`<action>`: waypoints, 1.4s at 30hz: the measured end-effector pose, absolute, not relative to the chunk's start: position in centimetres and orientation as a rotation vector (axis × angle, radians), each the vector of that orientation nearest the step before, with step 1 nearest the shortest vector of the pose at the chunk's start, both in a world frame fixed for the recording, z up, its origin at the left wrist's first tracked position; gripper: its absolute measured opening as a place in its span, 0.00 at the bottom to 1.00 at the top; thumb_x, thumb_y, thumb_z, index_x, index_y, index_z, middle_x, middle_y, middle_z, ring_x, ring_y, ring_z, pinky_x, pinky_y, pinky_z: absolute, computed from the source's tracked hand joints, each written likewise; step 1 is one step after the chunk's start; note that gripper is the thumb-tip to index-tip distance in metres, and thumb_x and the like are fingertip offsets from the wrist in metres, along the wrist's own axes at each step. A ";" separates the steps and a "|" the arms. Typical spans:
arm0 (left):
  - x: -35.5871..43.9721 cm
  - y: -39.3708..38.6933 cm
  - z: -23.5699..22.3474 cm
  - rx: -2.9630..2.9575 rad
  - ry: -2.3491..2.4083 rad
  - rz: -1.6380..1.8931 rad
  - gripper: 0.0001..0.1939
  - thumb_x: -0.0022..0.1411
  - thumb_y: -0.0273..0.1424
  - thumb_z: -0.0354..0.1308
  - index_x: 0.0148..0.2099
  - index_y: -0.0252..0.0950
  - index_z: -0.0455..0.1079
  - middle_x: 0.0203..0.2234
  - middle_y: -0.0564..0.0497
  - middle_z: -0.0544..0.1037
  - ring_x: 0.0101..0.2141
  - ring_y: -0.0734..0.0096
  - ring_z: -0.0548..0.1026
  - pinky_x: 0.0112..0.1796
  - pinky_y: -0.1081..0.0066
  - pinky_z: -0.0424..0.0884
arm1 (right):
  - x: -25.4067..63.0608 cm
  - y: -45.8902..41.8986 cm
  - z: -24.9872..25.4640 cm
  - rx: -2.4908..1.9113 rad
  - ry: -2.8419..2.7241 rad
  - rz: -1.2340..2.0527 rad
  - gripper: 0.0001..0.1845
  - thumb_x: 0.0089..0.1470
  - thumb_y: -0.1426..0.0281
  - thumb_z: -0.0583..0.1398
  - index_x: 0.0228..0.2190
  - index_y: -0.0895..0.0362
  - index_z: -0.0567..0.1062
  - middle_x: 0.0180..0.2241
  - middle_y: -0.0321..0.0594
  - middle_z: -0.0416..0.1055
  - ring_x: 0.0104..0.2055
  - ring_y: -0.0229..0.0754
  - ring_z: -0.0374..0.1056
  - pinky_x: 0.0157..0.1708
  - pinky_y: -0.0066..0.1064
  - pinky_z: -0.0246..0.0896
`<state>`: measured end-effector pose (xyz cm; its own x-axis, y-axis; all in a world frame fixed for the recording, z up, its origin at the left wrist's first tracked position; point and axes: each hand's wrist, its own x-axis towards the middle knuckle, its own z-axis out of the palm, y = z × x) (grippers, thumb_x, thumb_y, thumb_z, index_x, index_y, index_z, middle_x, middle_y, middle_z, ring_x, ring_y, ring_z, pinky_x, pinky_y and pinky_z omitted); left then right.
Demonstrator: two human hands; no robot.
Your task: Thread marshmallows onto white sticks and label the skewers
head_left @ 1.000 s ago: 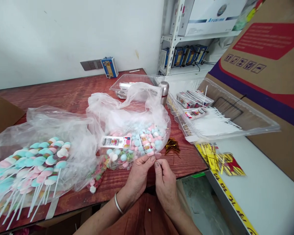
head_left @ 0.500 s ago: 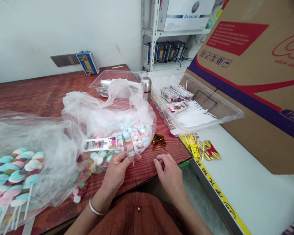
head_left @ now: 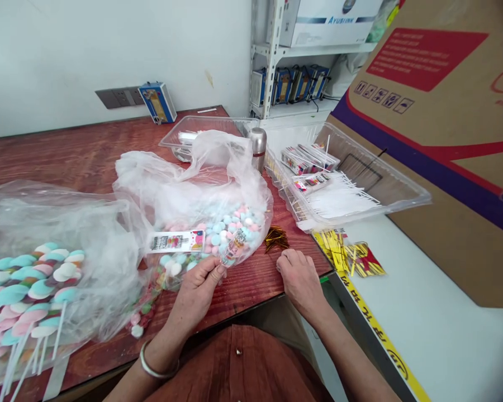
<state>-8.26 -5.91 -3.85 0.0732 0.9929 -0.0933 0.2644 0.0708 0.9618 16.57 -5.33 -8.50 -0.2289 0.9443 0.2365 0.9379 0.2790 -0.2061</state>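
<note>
Against the plain white wall (head_left: 193, 50), the red-brown wooden table (head_left: 46, 148) bears a large translucent plastic bag (head_left: 167, 187) containing round pastel sweets. I cannot tell whether the right hand (head_left: 300, 279), fingers curled near the table's front edge, grips anything; the left hand (head_left: 196, 286) pinches the lower end of a small, clear, colour-printed plastic packet (head_left: 233, 248), raised before the bag. I judge this packet light, soft, slippery and easily crushed: hold that end, not its body; slim metallic-gold strips (head_left: 276, 238) lie just beyond the right hand.
</note>
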 end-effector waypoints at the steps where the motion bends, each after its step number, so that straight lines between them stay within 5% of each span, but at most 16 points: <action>1: -8.2 -5.9 -3.7 1.406 1.385 0.947 0.14 0.64 0.40 0.55 0.28 0.38 0.70 0.24 0.53 0.68 0.28 0.67 0.64 0.31 0.71 0.59 | 16.4 -5.3 -8.6 -1.722 -2.208 0.037 0.09 0.61 0.76 0.54 0.32 0.57 0.72 0.41 0.48 0.72 0.41 0.48 0.64 0.38 0.36 0.52; 7: -7.6 -5.6 -3.4 1.750 1.389 1.019 0.11 0.64 0.27 0.52 0.34 0.40 0.76 0.33 0.47 0.72 0.37 0.61 0.69 0.41 0.68 0.62 | 14.4 -6.7 -6.4 -1.682 -1.776 0.318 0.10 0.67 0.69 0.49 0.34 0.56 0.67 0.30 0.39 0.71 0.31 0.41 0.68 0.32 0.30 0.59; 13: -5.7 -5.6 -4.4 1.752 1.487 1.113 0.12 0.60 0.22 0.57 0.38 0.43 0.78 0.30 0.48 0.73 0.33 0.63 0.69 0.39 0.68 0.63 | 9.3 -8.0 -3.4 -1.475 -1.382 0.856 0.12 0.64 0.62 0.53 0.33 0.54 0.70 0.27 0.36 0.73 0.27 0.39 0.67 0.28 0.28 0.58; 19: -4.9 -6.0 -5.1 2.247 1.551 1.124 0.14 0.68 0.26 0.50 0.54 0.38 0.70 0.32 0.49 0.74 0.33 0.65 0.72 0.35 0.69 0.67 | 7.6 -7.1 -4.0 -1.514 -1.379 0.841 0.12 0.62 0.62 0.55 0.30 0.55 0.72 0.27 0.37 0.76 0.28 0.40 0.69 0.28 0.28 0.59; 23: -4.9 -6.0 -5.3 2.413 1.516 1.131 0.14 0.69 0.25 0.48 0.53 0.36 0.70 0.30 0.50 0.73 0.31 0.68 0.71 0.32 0.71 0.68 | 7.7 -7.0 -4.2 -1.535 -1.399 0.775 0.12 0.62 0.63 0.55 0.29 0.55 0.72 0.26 0.36 0.76 0.27 0.39 0.70 0.28 0.28 0.60; 30: -3.9 -4.9 -4.3 1.598 1.495 1.234 0.08 0.65 0.26 0.54 0.39 0.35 0.75 0.33 0.49 0.78 0.36 0.70 0.73 0.40 0.70 0.68 | 7.1 -6.6 -5.2 -1.494 -1.594 0.370 0.11 0.64 0.66 0.52 0.33 0.56 0.71 0.30 0.41 0.77 0.30 0.42 0.73 0.29 0.29 0.61; 36: -2.2 -4.3 -4.1 0.552 0.967 1.201 0.12 0.53 0.35 0.66 0.32 0.32 0.69 0.19 0.58 0.65 0.20 0.82 0.58 0.22 0.80 0.55 | 7.4 -5.8 -5.1 -1.576 -1.558 0.427 0.09 0.64 0.65 0.53 0.34 0.55 0.70 0.31 0.41 0.76 0.31 0.44 0.73 0.29 0.31 0.61; 39: -2.0 -4.6 -4.4 0.484 0.870 1.151 0.15 0.53 0.36 0.67 0.33 0.32 0.67 0.19 0.60 0.61 0.19 0.83 0.53 0.20 0.80 0.50 | 8.1 -5.4 -4.7 -1.542 -1.490 0.572 0.07 0.61 0.66 0.56 0.38 0.56 0.70 0.36 0.42 0.75 0.35 0.44 0.72 0.34 0.31 0.63; 42: -2.5 -4.9 -4.9 0.824 1.009 1.181 0.10 0.62 0.37 0.59 0.38 0.34 0.68 0.21 0.58 0.64 0.20 0.80 0.57 0.21 0.78 0.55 | 8.8 -5.3 -4.6 -1.472 -1.556 0.615 0.08 0.62 0.67 0.55 0.33 0.55 0.71 0.31 0.39 0.73 0.32 0.42 0.70 0.33 0.30 0.61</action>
<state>-2.45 -4.94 -4.90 0.0739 0.9789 -0.1903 -0.3412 0.2041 0.9176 8.80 -5.32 -4.60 0.0921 0.9615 0.2590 0.5249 0.1742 -0.8332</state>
